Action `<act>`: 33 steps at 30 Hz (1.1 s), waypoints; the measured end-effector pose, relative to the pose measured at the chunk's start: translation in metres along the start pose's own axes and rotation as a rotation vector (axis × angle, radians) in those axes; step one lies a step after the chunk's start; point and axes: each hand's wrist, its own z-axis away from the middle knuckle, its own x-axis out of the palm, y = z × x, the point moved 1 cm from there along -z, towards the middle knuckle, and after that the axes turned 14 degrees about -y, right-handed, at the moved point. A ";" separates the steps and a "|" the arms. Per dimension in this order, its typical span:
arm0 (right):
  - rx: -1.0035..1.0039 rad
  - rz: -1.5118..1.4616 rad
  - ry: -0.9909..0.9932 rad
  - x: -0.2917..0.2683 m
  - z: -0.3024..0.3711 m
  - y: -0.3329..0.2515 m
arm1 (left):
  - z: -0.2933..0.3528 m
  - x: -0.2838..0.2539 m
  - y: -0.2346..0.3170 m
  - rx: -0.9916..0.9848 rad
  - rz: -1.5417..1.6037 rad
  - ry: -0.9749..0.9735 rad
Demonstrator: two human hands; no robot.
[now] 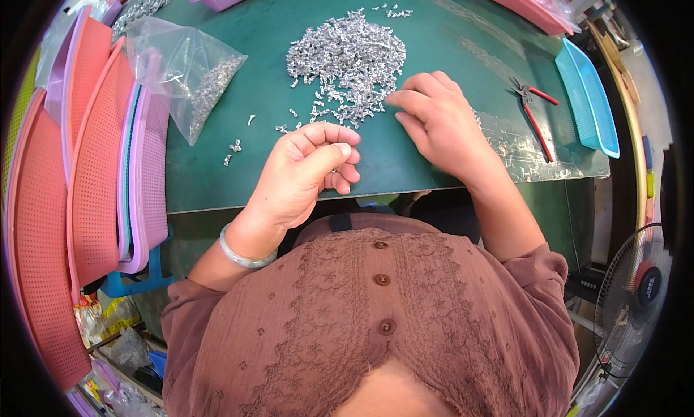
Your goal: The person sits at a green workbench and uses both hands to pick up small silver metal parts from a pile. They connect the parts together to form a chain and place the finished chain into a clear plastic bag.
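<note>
**Silvery metal pile (347, 52) borders the right fingertips**

Nearest, left of centre in the frame, the left hand (307, 159) is curled, thumb bent toward the index finger; whether it encloses a piece, I cannot tell. Right of centre, the right hand (442, 121) points leftward, thumb and index finger narrowly parted, no piece plainly visible between them. Beyond, the pile fills the upper centre of the green table (206, 191), its long axis running up and down the frame, with a ragged tail below. That tail lies left of the right fingertips, the closer ones; contact is unclear.
</note>
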 end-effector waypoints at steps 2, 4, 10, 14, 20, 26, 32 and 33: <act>-0.001 0.034 -0.043 0.004 -0.004 0.003 | 0.001 -0.001 0.000 0.000 -0.002 0.003; -0.013 0.029 -0.088 0.003 -0.005 0.003 | 0.002 -0.002 0.001 0.002 -0.001 0.006; -0.014 -0.083 -0.165 -0.003 0.000 0.005 | 0.004 -0.003 0.003 0.002 0.023 0.008; -0.032 -0.087 -0.086 0.003 -0.001 0.005 | 0.002 -0.002 0.003 -0.004 0.031 -0.003; -0.077 -0.104 -0.106 0.010 0.000 0.007 | 0.001 0.000 0.001 -0.012 -0.007 0.003; -0.109 -0.180 -0.058 0.009 0.003 -0.004 | 0.000 0.004 0.002 -0.048 -0.002 -0.007; -0.194 -0.292 0.092 0.005 0.005 -0.023 | -0.004 0.008 0.001 -0.085 0.005 -0.030; -0.206 -0.295 0.110 0.006 0.005 -0.025 | -0.006 0.009 0.001 -0.086 0.000 -0.041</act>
